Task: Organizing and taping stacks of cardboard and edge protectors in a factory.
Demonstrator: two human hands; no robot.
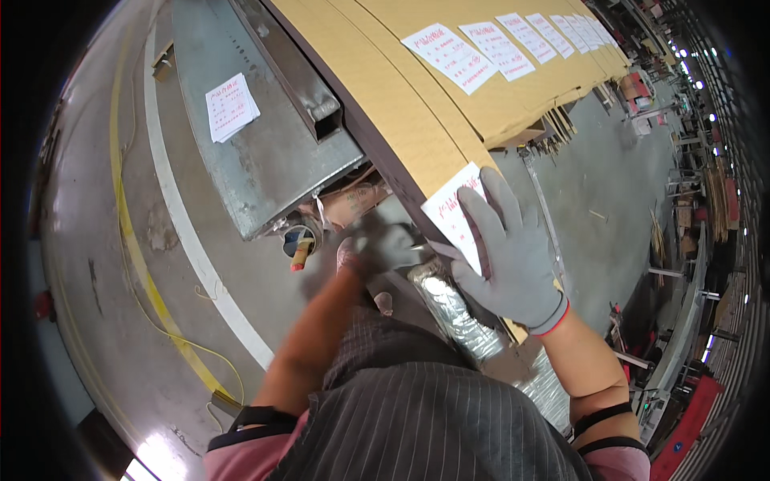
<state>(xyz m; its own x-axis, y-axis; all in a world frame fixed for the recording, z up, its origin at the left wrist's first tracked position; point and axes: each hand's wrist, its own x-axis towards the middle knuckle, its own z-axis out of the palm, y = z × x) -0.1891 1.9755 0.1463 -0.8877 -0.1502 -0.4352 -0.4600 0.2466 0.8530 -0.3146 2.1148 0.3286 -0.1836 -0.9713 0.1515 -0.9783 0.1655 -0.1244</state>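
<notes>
One bucket (315,231) holds something orange (301,256); your right hand (510,263) spreads over paper (447,215); whether your left hand (387,246) grips, I can't tell.

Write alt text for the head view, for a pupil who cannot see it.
A person's gray-gloved right grip lies spread over a white sheet with red print at the near end of a cardboard surface; the left grip, blurred, is to its left. More printed sheets line the cardboard, and a small stack of sheets lies on gray metal.
</notes>
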